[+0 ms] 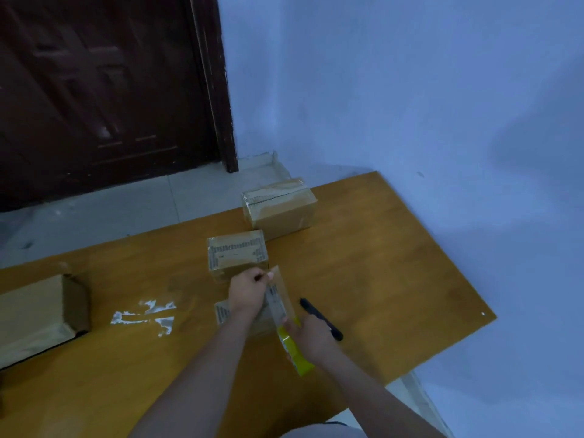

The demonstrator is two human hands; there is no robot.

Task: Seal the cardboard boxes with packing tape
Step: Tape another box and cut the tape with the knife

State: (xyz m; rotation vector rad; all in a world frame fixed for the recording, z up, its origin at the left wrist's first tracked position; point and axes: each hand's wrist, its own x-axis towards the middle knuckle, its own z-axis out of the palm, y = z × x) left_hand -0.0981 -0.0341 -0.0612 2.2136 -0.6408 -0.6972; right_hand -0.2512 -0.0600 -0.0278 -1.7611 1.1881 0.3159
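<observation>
A yellow tape roll (294, 349) is gripped by my right hand (311, 338) near the table's middle. A clear strip of tape (278, 298) stretches up from the roll to my left hand (248, 292), which pinches its free end. Under my left forearm lies a small cardboard box (222, 314), mostly hidden. Just beyond my left hand stands a second small box (237, 254) with a printed label on top. A third box (278, 205) sits farther back near the table's far edge.
A black pen-like tool (320, 317) lies right of my right hand. A larger cardboard box (41, 314) sits at the left edge of the wooden table (395, 263). Torn tape remnants (145, 317) stick to the tabletop. A dark door (104, 90) and a blue wall are behind.
</observation>
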